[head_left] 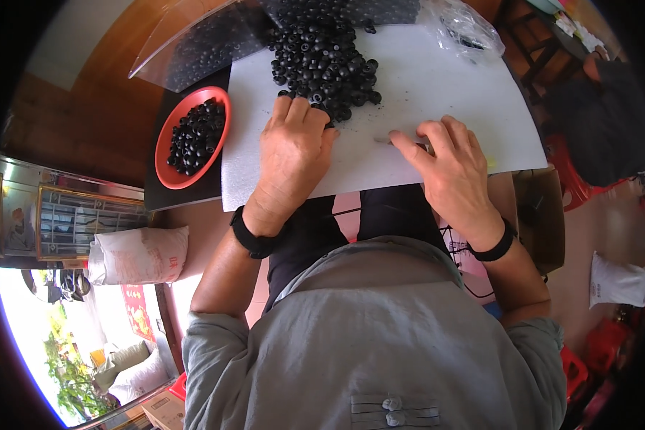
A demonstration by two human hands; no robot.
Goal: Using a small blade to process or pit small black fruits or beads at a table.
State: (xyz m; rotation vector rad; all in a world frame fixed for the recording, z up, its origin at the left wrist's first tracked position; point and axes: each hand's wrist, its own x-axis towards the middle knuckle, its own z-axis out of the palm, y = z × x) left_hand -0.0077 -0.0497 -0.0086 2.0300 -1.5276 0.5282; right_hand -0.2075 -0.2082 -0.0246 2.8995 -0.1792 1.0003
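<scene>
Black bead pile (319,61) runs lengthwise away, just ahead of the nearer left hand (292,147), fingers bent, grasp hidden; right hand (455,168), off rightward, grips thin tool (382,140).

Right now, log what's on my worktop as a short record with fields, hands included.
Left hand: fingers at the near edge of the pile of small black hollow pieces
Right hand: over the white sheet, right of the pile, fingers bent; a thin grey tip shows by a fingertip, too small to identify
Red oval bowl: left of the sheet, holding more small black pieces
Clear plastic bag: far right part of the sheet
Wrists: a black wristband on each
</scene>
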